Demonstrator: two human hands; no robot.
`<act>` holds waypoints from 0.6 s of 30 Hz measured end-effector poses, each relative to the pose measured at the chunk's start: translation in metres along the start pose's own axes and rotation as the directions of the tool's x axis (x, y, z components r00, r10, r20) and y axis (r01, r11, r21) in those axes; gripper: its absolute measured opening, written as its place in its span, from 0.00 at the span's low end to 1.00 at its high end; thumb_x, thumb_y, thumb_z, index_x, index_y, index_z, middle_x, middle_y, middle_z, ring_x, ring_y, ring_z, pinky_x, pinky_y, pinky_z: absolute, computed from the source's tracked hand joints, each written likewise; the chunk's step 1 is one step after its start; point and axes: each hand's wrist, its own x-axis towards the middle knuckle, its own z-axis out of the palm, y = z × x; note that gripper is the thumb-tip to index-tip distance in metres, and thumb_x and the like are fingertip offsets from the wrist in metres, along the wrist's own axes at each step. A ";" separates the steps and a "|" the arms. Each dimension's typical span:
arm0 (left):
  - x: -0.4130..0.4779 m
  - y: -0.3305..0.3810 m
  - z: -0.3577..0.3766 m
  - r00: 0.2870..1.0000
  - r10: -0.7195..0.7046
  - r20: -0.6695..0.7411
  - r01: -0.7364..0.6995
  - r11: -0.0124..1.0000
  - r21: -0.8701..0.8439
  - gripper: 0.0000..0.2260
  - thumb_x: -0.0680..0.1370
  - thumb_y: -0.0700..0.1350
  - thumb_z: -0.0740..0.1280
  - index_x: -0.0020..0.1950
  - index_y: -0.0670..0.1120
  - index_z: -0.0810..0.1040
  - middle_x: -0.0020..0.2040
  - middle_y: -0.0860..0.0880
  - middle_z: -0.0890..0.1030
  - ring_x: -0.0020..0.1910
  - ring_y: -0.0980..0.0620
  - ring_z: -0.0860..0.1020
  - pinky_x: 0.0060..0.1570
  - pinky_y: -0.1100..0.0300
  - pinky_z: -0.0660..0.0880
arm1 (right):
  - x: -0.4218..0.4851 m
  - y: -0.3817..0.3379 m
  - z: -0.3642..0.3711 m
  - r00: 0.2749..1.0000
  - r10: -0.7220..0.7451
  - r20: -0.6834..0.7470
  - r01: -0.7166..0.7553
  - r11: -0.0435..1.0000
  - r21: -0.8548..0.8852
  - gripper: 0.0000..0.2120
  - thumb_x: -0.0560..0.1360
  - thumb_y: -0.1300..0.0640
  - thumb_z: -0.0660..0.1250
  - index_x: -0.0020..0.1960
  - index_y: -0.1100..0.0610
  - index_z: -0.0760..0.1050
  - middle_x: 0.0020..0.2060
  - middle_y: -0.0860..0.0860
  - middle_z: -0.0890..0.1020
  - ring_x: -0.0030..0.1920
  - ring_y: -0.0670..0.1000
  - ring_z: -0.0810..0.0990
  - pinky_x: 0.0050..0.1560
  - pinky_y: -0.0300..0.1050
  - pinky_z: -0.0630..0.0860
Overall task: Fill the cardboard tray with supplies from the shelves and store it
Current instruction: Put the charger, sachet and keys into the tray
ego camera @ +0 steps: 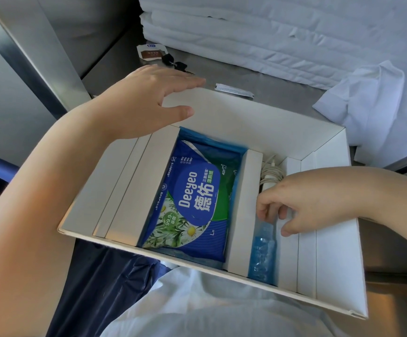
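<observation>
Head view: your left hand [139,103] is spread at 10 o'clock over the cardboard tray [246,117], which sits mid-frame. At 3 o'clock your right hand [302,203] curls over the blue packet [262,259], hiding its top end. You cannot tell whether it is pinching anything.

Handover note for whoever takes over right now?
Left hand: open, over the tray's far left corner.
Right hand: in the narrow slot, fingers curled at the top of the blue packet; grip unclear.
Done: wipes in the middle compartment; cable and blue packet in the narrow slot.
Left: any further supplies, then store the tray.
</observation>
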 end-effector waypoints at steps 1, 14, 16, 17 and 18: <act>0.000 0.000 0.000 1.000 0.001 0.000 -0.001 1.000 -0.001 0.24 0.79 0.55 0.60 0.75 0.58 0.62 0.74 0.56 0.65 0.73 0.54 0.60 0.68 0.61 0.50 | -0.001 0.000 -0.002 1.000 -0.004 -0.013 0.004 1.000 0.010 0.15 0.72 0.46 0.69 0.56 0.38 0.70 0.49 0.34 0.77 0.49 0.36 0.76 0.50 0.38 0.76; 0.000 0.003 -0.002 1.000 -0.004 0.011 0.004 1.000 -0.015 0.24 0.78 0.54 0.62 0.74 0.58 0.62 0.73 0.57 0.67 0.72 0.56 0.62 0.68 0.63 0.49 | -0.019 -0.001 -0.107 0.857 -0.081 -0.509 0.224 0.948 0.226 0.11 0.69 0.49 0.69 0.51 0.42 0.77 0.48 0.39 0.83 0.49 0.41 0.82 0.55 0.49 0.78; 0.000 0.004 -0.003 1.000 -0.005 0.014 0.005 1.000 -0.013 0.24 0.78 0.55 0.61 0.74 0.58 0.62 0.73 0.57 0.66 0.71 0.59 0.61 0.67 0.66 0.46 | -0.015 -0.001 -0.124 0.821 -0.070 -0.567 0.228 0.950 0.212 0.10 0.69 0.49 0.70 0.51 0.43 0.78 0.47 0.38 0.83 0.48 0.40 0.82 0.55 0.49 0.78; 0.001 0.005 -0.004 1.000 -0.009 0.019 0.010 1.000 -0.017 0.24 0.77 0.55 0.60 0.74 0.59 0.62 0.73 0.58 0.66 0.71 0.59 0.61 0.67 0.68 0.45 | -0.011 -0.001 -0.133 0.804 -0.063 -0.592 0.221 0.955 0.199 0.10 0.70 0.50 0.70 0.51 0.43 0.78 0.46 0.38 0.83 0.47 0.40 0.82 0.55 0.48 0.78; 0.001 0.005 -0.004 1.000 -0.016 0.022 0.017 1.000 -0.021 0.25 0.77 0.56 0.60 0.74 0.59 0.62 0.73 0.58 0.66 0.71 0.60 0.60 0.67 0.68 0.44 | -0.006 0.000 -0.141 0.785 -0.055 -0.617 0.212 0.960 0.183 0.09 0.71 0.51 0.70 0.50 0.43 0.78 0.45 0.37 0.83 0.46 0.39 0.82 0.54 0.48 0.78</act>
